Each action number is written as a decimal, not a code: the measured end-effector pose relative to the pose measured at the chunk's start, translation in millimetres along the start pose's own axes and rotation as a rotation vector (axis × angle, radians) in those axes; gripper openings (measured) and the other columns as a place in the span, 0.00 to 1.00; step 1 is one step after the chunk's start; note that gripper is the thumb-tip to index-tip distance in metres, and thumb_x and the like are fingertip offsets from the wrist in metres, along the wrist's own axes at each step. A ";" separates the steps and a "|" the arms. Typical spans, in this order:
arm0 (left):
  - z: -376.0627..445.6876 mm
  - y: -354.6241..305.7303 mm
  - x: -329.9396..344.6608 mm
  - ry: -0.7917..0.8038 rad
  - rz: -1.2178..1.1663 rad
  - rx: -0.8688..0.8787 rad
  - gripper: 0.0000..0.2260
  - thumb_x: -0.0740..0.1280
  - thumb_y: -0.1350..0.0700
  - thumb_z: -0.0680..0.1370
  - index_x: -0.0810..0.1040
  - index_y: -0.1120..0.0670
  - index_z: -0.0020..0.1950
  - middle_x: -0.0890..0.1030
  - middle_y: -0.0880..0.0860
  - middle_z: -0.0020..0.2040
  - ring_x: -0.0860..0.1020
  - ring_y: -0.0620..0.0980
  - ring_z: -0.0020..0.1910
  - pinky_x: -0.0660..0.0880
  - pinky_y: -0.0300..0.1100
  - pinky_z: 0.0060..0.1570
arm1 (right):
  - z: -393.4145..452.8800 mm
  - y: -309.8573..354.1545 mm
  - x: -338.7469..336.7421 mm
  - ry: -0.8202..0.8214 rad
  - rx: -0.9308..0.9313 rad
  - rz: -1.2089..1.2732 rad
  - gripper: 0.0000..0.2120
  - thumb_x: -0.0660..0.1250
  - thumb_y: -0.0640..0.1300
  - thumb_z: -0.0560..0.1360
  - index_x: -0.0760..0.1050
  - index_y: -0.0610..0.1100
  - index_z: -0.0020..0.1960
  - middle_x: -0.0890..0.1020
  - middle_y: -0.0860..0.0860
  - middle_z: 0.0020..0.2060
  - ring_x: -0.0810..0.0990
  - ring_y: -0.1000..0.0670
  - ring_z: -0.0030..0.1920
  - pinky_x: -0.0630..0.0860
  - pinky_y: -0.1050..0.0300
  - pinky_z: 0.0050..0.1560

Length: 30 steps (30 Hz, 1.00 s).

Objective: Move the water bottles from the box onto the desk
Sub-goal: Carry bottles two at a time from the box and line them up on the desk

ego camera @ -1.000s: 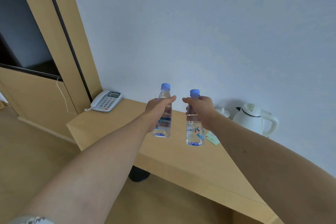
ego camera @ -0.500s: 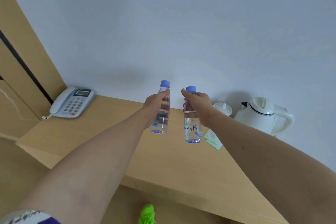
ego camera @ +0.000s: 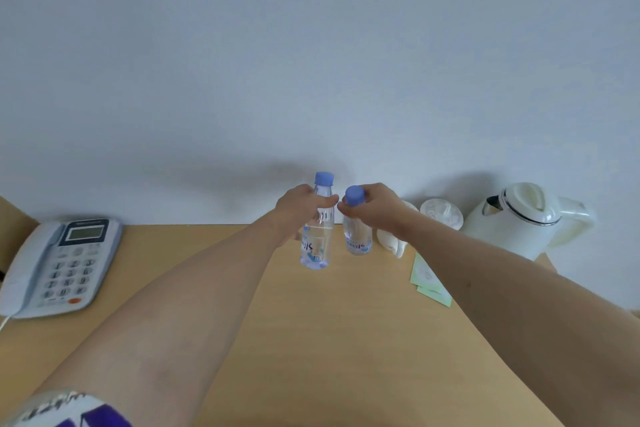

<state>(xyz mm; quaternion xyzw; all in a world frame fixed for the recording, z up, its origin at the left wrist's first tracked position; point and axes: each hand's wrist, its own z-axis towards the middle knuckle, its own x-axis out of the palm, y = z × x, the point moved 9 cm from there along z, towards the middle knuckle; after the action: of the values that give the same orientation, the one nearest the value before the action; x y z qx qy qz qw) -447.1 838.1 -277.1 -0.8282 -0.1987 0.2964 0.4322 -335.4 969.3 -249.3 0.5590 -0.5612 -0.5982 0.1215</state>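
Two clear water bottles with blue caps are held upright side by side over the far middle of the wooden desk. My left hand grips the neck of the left bottle. My right hand grips the neck of the right bottle. Whether the bottle bases touch the desk I cannot tell. The box is out of sight.
A grey desk phone lies at the desk's left end. A white electric kettle stands at the back right, with white lidded cups beside it and green paper packets in front. A pale wall runs behind.
The view has closed in on the desk, which now fills the lower frame. Both hands with their bottles have moved forward and lower toward the desk's far side.
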 end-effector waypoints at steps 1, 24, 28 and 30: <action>6.3 2.6 0.3 0.008 0.041 0.005 0.17 0.74 0.41 0.75 0.77 0.47 0.58 0.82 0.47 0.57 0.82 0.49 0.55 0.80 0.56 0.57 | 5.1 -0.4 1.1 -0.005 -0.010 -0.078 0.13 0.74 0.49 0.76 0.79 0.38 0.47 0.77 0.49 0.39 0.74 0.48 0.41 0.71 0.55 0.45; 66.0 8.3 25.8 -0.261 0.202 0.090 0.23 0.78 0.45 0.72 0.71 0.54 0.55 0.77 0.51 0.51 0.76 0.52 0.48 0.68 0.42 0.41 | 60.7 -33.7 -23.9 -0.233 -0.055 -0.380 0.16 0.75 0.42 0.72 0.80 0.42 0.58 0.82 0.46 0.48 0.76 0.45 0.48 0.70 0.55 0.45; 62.4 -7.0 34.7 -0.200 0.227 0.193 0.18 0.76 0.54 0.74 0.76 0.53 0.62 0.79 0.50 0.54 0.78 0.51 0.53 0.70 0.38 0.47 | 65.4 -31.8 -24.7 -0.182 -0.044 -0.405 0.18 0.74 0.37 0.70 0.80 0.42 0.59 0.83 0.44 0.50 0.79 0.42 0.52 0.74 0.53 0.47; 59.7 -9.8 32.0 -0.220 0.232 0.221 0.16 0.75 0.57 0.75 0.77 0.53 0.62 0.80 0.50 0.53 0.77 0.51 0.52 0.69 0.37 0.47 | 64.8 -33.3 -25.0 -0.190 -0.040 -0.383 0.18 0.73 0.36 0.70 0.80 0.42 0.59 0.83 0.44 0.50 0.79 0.42 0.52 0.73 0.54 0.46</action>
<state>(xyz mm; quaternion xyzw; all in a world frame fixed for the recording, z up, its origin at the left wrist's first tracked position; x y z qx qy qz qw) -463.6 897.8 -306.1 -0.7555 -0.1140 0.4530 0.4593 -362.9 1034.6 -279.3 0.5941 -0.4414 -0.6714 -0.0367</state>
